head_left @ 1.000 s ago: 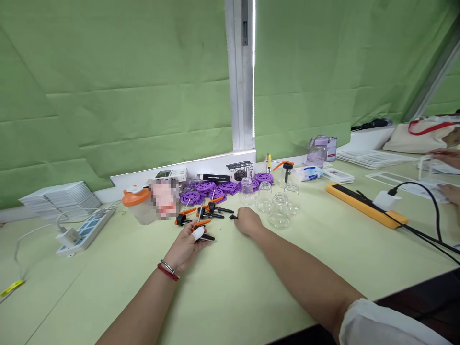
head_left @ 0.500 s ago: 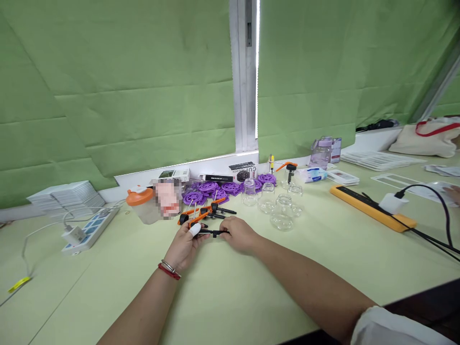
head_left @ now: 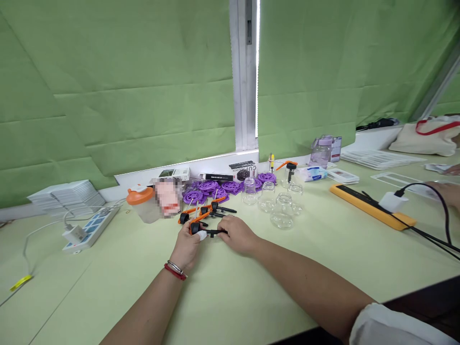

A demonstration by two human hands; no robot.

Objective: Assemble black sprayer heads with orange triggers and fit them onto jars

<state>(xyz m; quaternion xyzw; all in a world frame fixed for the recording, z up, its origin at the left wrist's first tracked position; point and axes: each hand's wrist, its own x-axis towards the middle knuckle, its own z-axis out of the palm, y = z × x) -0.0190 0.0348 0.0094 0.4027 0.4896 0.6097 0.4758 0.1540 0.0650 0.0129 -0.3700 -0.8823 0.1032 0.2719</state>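
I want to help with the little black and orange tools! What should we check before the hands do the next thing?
1. Both hands on one tool: ok. Left hand and right hand meet at the black tool.
2. Grip firm: cannot tell; the fingers hide the contact.
3. More tools near: ok. The pile lies just behind the hands.
4. Glass jars out of the way: ok, they stand apart to the right.
5. Cable away from the arms: ok, it runs far right.
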